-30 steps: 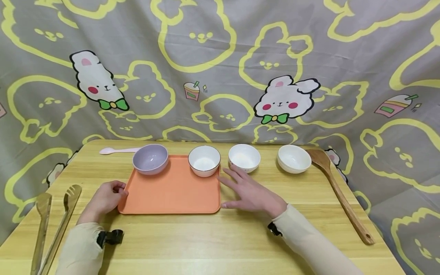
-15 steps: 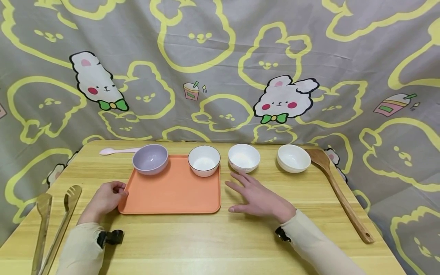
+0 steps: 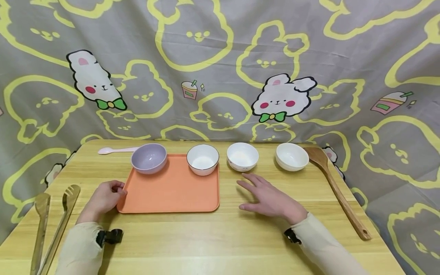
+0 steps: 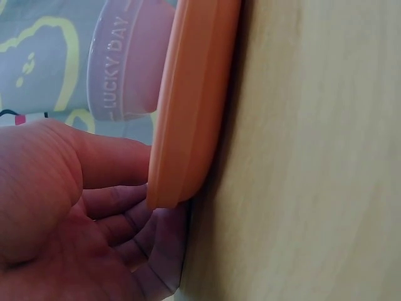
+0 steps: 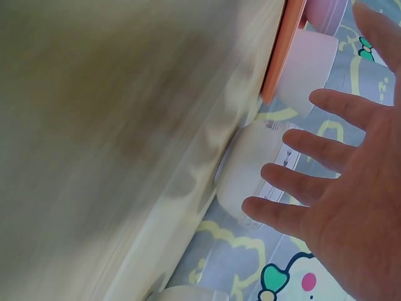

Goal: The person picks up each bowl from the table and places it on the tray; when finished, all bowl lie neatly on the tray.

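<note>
At the left edge of the orange tray point(image 3: 172, 194), my left hand point(image 3: 104, 198) grips the rim. The left wrist view has the thumb against the tray's side point(image 4: 188, 119) and the curled fingers point(image 4: 166, 244) beneath it. A purple bowl point(image 3: 149, 158) and a dark-rimmed white bowl point(image 3: 203, 162) stand at the tray's back. My right hand point(image 3: 269, 198) holds nothing, its fingers spread over the table to the right of the tray. Just beyond its fingertips stands a white bowl with a small pattern point(image 3: 242, 157).
A plain white bowl point(image 3: 292, 157) stands at the back right. Beside it lies a long wooden spatula point(image 3: 340, 196). Wooden-ended tongs point(image 3: 56, 225) lie at the left, and a pink spoon point(image 3: 117, 150) lies behind the purple bowl. A patterned curtain point(image 3: 220, 68) hangs behind the table point(image 3: 192, 244).
My right hand has moved rightward, away from the tray's right edge and the patterned white bowl. My left hand stays at the tray's left rim, and the bowls keep their places.
</note>
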The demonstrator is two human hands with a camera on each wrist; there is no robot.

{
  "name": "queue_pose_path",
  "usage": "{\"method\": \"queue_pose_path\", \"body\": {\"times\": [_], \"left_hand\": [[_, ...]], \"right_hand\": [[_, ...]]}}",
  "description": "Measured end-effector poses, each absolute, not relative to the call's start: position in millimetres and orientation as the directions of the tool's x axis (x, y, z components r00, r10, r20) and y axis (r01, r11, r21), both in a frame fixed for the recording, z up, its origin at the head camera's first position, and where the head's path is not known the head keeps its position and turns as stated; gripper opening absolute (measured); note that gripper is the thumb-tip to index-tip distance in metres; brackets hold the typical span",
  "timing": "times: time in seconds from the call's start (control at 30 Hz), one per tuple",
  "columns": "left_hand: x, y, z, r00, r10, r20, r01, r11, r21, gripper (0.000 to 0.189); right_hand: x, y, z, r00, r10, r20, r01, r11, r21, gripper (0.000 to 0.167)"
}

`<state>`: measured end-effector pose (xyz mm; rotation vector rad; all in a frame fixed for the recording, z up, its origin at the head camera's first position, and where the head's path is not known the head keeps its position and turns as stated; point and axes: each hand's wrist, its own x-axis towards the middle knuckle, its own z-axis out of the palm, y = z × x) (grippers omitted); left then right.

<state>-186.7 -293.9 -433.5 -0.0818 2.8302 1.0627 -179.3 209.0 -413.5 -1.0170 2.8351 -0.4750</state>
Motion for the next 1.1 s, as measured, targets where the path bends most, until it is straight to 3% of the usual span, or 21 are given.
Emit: {"method": "queue_pose_path", "body": {"times": [0.87,1.1], "left_hand": [[-187.2,-295.2,-435.0,-0.990,-0.021,-0.138,-0.107,0.748,0.655,0.030],[-187.0,-294.6,-433.1,-0.990,-0.018,-0.137,-0.105,0.749,0.655,0.029]], "right_hand": [[-172.1,254.0,-415.2,-0.855,-0.516,0.048,-0.494,0.784,-0.377,0.076],[-170.9,258.8,-415.2,-0.872,-0.489,0.020,-0.458,0.801,-0.386,0.084]]}}
